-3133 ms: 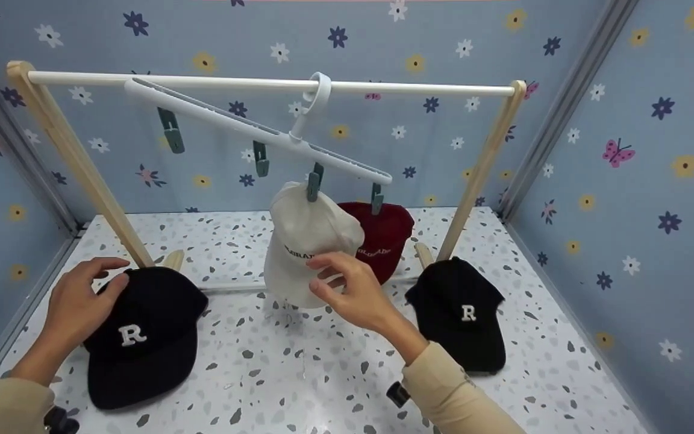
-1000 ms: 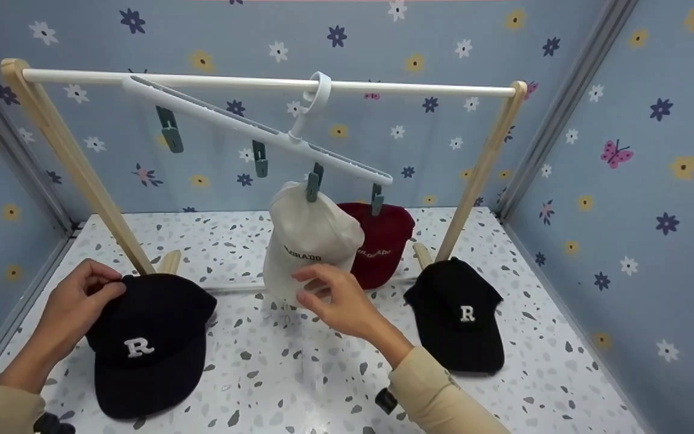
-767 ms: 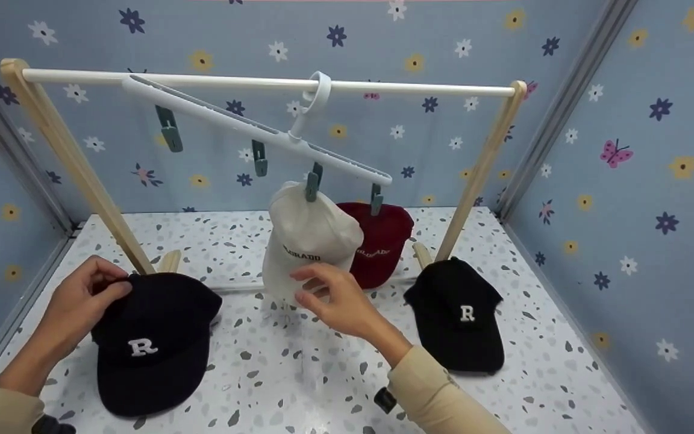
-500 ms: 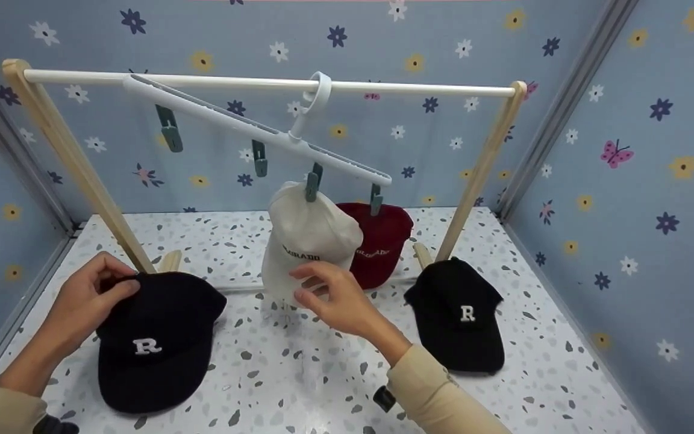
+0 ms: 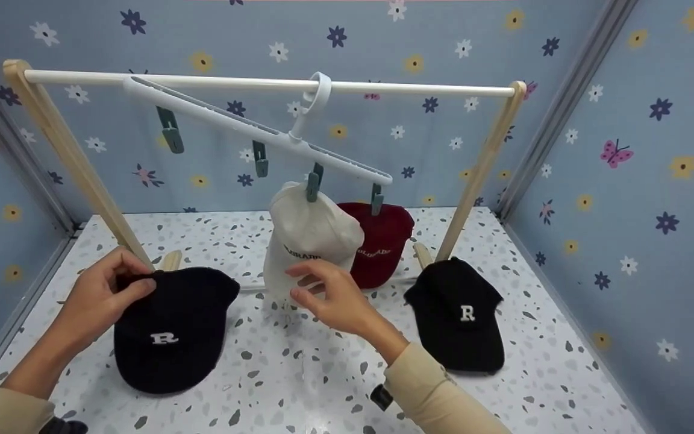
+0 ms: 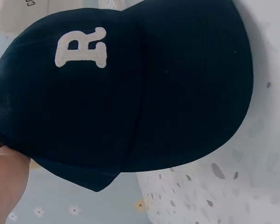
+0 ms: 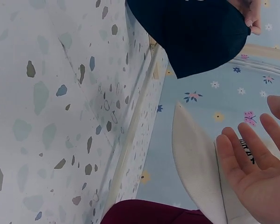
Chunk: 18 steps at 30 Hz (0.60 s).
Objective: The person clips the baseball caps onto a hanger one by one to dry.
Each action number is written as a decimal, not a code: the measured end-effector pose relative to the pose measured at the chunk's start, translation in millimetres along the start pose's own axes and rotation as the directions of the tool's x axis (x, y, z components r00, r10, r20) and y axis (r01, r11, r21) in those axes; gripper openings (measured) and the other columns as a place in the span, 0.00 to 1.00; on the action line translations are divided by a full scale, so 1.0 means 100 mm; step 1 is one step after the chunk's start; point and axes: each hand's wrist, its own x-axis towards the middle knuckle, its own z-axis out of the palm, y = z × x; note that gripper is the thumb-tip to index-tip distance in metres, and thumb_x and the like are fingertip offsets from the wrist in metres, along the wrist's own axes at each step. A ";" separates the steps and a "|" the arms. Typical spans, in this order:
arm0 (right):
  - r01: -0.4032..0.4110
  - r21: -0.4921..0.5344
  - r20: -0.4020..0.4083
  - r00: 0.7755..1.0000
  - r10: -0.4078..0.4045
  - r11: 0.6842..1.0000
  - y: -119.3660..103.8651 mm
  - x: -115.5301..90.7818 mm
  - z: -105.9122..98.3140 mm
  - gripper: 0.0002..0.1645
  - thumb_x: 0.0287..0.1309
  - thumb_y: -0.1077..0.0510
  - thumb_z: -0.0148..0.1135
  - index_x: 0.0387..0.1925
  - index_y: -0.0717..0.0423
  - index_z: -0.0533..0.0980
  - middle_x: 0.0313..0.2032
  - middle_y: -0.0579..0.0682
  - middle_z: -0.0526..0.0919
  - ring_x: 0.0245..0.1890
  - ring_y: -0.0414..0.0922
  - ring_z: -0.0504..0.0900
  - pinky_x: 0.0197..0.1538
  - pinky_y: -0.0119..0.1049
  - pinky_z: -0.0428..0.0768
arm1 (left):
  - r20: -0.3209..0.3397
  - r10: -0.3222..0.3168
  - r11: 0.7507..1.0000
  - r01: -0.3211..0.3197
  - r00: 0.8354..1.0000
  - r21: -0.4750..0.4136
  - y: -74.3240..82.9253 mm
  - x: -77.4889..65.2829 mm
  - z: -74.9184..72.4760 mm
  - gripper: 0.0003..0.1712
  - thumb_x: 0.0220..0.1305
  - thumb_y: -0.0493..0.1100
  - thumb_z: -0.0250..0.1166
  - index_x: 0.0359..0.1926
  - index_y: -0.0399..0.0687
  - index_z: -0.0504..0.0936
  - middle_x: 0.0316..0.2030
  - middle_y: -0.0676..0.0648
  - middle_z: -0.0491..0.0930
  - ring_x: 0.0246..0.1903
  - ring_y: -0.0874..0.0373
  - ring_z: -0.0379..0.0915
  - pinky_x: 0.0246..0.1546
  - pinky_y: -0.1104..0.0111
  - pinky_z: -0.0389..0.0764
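Observation:
My left hand [image 5: 97, 295] pinches the crown's top edge of a black baseball cap [image 5: 172, 325] with a white R on its front. In the left wrist view the thumb and fingertips grip this cap [image 6: 93, 102] at its crown, brim away from the hand. My right hand [image 5: 335, 298] holds nothing, its fingers loosely bent in front of a white cap [image 5: 311, 226]. That cap hangs from a green clip [image 5: 313, 185] on a white hanger [image 5: 214, 116]. Beside it a dark red cap [image 5: 383, 241] hangs from the end clip [image 5: 377, 200].
A second black cap [image 5: 461, 325] with a white R lies on the speckled table [image 5: 287, 374] at right. The hanger hooks over the white rod [image 5: 419, 88] of a wooden-legged rack. Its two left clips [image 5: 170, 131] hold nothing. Flowered walls stand behind and at both sides.
The left hand has taken a pinch on the left black cap and moved it right and slightly up, tilting its front. The right hand has shifted slightly left.

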 end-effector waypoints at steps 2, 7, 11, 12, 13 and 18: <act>-0.008 0.000 0.000 1.000 0.008 1.000 -0.01 0.00 0.00 0.20 0.73 0.60 0.66 0.63 0.60 0.79 0.60 0.59 0.83 0.55 0.47 0.86 0.58 0.40 0.85 | -0.003 0.005 1.000 -0.005 1.000 -0.004 0.03 0.01 0.02 0.08 0.71 0.31 0.68 0.48 0.37 0.79 0.39 0.56 0.83 0.35 0.64 0.77 0.35 0.76 0.77; -0.011 0.006 0.000 1.000 0.011 1.000 -0.04 0.01 0.01 0.20 0.73 0.60 0.66 0.63 0.58 0.79 0.60 0.56 0.83 0.55 0.49 0.86 0.58 0.37 0.84 | -0.010 0.030 0.999 -0.030 1.000 -0.014 0.13 0.03 0.06 0.08 0.71 0.29 0.67 0.47 0.37 0.80 0.37 0.53 0.83 0.33 0.63 0.77 0.34 0.76 0.77; 0.022 0.014 -0.008 1.000 -0.021 1.000 -0.07 0.06 0.02 0.20 0.73 0.60 0.66 0.63 0.58 0.79 0.61 0.57 0.83 0.56 0.52 0.86 0.59 0.42 0.85 | -0.009 0.059 0.998 -0.059 0.998 -0.033 0.24 0.06 0.08 0.08 0.70 0.28 0.67 0.47 0.37 0.80 0.36 0.47 0.83 0.32 0.62 0.77 0.33 0.75 0.77; 0.036 0.009 -0.012 0.999 -0.036 0.999 -0.09 0.07 0.03 0.20 0.73 0.60 0.66 0.63 0.59 0.79 0.60 0.57 0.83 0.56 0.51 0.86 0.59 0.42 0.85 | -0.007 0.067 0.997 -0.067 0.998 -0.040 0.27 0.06 0.09 0.07 0.70 0.28 0.67 0.46 0.37 0.80 0.36 0.47 0.83 0.32 0.62 0.78 0.33 0.75 0.77; 0.051 0.004 -0.017 0.999 -0.051 0.999 -0.10 0.09 0.03 0.20 0.73 0.60 0.66 0.63 0.59 0.79 0.60 0.57 0.83 0.56 0.51 0.86 0.59 0.43 0.85 | -0.005 0.075 0.996 -0.076 0.997 -0.050 0.31 0.07 0.10 0.07 0.70 0.27 0.66 0.46 0.37 0.80 0.36 0.47 0.83 0.32 0.61 0.78 0.33 0.75 0.77; 0.096 -0.047 -0.045 0.994 -0.098 0.994 -0.22 0.20 0.06 0.20 0.72 0.60 0.67 0.63 0.56 0.80 0.60 0.51 0.83 0.57 0.46 0.83 0.61 0.42 0.83 | 0.014 0.116 0.989 -0.114 0.993 -0.094 0.45 0.09 0.16 0.06 0.71 0.27 0.66 0.45 0.36 0.80 0.38 0.51 0.84 0.34 0.61 0.80 0.35 0.75 0.79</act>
